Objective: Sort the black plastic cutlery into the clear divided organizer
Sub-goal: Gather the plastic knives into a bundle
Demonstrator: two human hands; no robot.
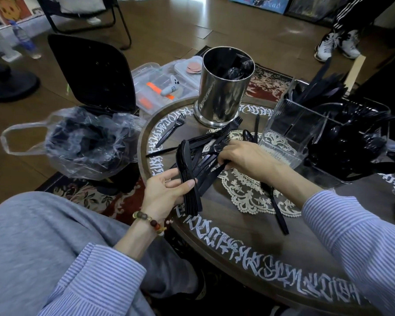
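A pile of black plastic cutlery [209, 147] lies mid-table, partly on a lace doily. My left hand [163, 190] grips a stacked bundle of black knives [188, 176], blades pointing away from me. My right hand [244, 159] reaches into the pile and pinches one black piece near its handle. The clear divided organizer [290, 131] stands at the right; its near compartment looks empty, and the far ones hold black spoons and knives. A lone fork [171, 128] lies at the left of the table, and another black piece [275, 206] lies beneath my right forearm.
A shiny metal canister [222, 87] with some cutlery stands at the table's back. A black bin lined with a plastic bag [87, 142] sits left of the round table [249, 245]. A clear storage box [162, 85] lies behind. Someone's feet in white sneakers [338, 45] are at top right.
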